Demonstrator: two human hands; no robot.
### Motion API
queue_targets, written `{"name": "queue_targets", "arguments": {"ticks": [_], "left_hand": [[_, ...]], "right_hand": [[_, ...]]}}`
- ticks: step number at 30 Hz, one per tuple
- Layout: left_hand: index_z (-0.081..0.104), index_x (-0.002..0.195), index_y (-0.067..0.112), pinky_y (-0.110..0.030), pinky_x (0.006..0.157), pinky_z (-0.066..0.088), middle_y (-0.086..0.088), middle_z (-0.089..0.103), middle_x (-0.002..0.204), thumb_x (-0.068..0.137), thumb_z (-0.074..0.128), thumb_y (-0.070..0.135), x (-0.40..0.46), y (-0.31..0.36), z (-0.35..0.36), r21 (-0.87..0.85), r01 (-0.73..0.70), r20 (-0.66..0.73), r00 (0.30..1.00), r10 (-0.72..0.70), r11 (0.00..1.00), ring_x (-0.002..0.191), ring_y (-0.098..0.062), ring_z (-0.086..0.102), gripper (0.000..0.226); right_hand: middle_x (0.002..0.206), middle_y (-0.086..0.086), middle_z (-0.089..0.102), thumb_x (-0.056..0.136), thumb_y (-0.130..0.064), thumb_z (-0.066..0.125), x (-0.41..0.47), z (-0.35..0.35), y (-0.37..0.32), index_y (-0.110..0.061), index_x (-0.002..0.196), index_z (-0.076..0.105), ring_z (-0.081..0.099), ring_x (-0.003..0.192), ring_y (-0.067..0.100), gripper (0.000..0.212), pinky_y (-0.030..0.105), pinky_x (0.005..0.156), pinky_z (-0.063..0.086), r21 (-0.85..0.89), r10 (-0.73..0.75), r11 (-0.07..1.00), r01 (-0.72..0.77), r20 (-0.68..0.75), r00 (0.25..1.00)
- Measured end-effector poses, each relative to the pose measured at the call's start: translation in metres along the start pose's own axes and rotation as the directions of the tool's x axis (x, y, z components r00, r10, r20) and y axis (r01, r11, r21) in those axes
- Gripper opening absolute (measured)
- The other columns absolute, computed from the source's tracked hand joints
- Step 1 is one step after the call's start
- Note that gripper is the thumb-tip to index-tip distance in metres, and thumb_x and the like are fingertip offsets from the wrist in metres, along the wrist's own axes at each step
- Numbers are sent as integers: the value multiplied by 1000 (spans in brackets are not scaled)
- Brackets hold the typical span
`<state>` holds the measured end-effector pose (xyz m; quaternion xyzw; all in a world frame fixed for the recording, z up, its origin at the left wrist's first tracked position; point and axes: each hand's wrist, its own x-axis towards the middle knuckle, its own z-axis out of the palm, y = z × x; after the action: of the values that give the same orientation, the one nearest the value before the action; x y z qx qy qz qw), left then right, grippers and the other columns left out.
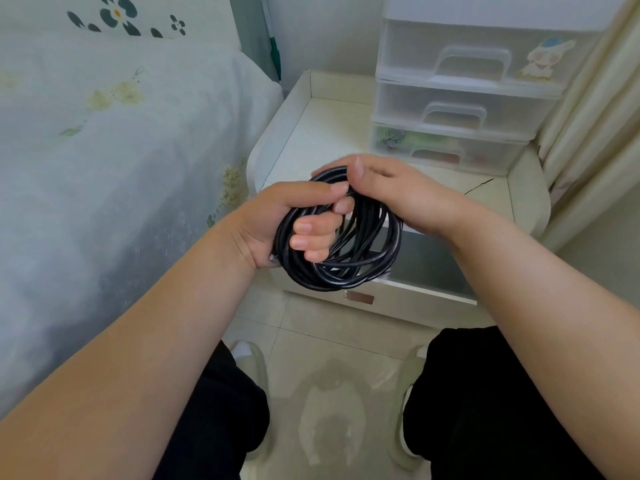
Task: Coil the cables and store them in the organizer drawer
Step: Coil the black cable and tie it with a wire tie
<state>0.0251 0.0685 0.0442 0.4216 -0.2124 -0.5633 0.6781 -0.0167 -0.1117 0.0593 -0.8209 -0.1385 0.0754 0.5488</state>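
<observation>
A black cable [363,258] is wound into a round coil of several loops and held in the air in front of a white bedside table [325,133]. My left hand [298,223] is closed around the coil's left side, fingers through the loops. My right hand [398,188] grips the coil's top right part, thumb on top. A translucent plastic organizer [460,95] with three stacked drawers stands on the table's back right; all three drawers look closed. The table's own drawer [426,268] below the coil is pulled open.
A bed with a pale floral cover [114,150] fills the left. A cream curtain [595,126] hangs at the right. Below are a tiled floor [329,341] and my legs in black trousers and light slippers.
</observation>
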Motion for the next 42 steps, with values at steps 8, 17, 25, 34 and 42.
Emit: {"name": "queue_targets", "arguments": {"ticks": [8, 17, 25, 34, 42], "left_hand": [[58, 77, 12, -22, 42, 42, 9, 50, 42, 84, 67, 30, -3, 3, -1, -104, -147, 85, 984, 156, 984, 33, -5, 47, 22], [56, 71, 13, -21, 41, 44, 10, 45, 38, 72, 75, 22, -1, 0, -3, -87, -225, -44, 974, 222, 971, 30, -4, 43, 21], [50, 62, 9, -29, 64, 52, 5, 42, 43, 77, 66, 25, 13, 0, -3, 263, -158, -251, 941, 226, 952, 43, -11, 45, 27], [59, 102, 14, -34, 82, 52, -4, 73, 74, 72, 74, 35, 23, 0, 0, 598, -13, -436, 834, 339, 801, 85, -20, 73, 40], [56, 71, 9, -27, 59, 55, 1, 60, 52, 73, 64, 51, 34, -16, 11, 506, -135, -614, 638, 465, 852, 55, -17, 67, 43]], "right_hand": [[102, -7, 69, 72, -15, 64, 0, -9, 7, -16, 109, 59, 54, 112, 21, 37, 44, 107, 37, 460, -14, 879, -124, 286, 958], [68, 9, 53, 67, -5, 59, 2, 3, 8, 5, 107, 60, 55, 66, 22, 41, 41, 76, 48, 475, 330, 811, -343, 112, 937], [46, 2, 54, 82, -20, 68, 4, 2, 8, -8, 80, 60, 57, 46, 19, 14, 26, 52, 47, 112, 313, 950, -292, -338, 887], [67, 2, 57, 82, -18, 56, 14, -9, 11, -8, 82, 59, 60, 58, 24, 10, 32, 58, 49, -222, 211, 918, -330, -430, 878], [64, 0, 55, 84, -19, 60, 15, -1, 17, -13, 79, 56, 57, 53, 21, 9, 31, 56, 49, -130, 234, 942, -310, -412, 881]]}}
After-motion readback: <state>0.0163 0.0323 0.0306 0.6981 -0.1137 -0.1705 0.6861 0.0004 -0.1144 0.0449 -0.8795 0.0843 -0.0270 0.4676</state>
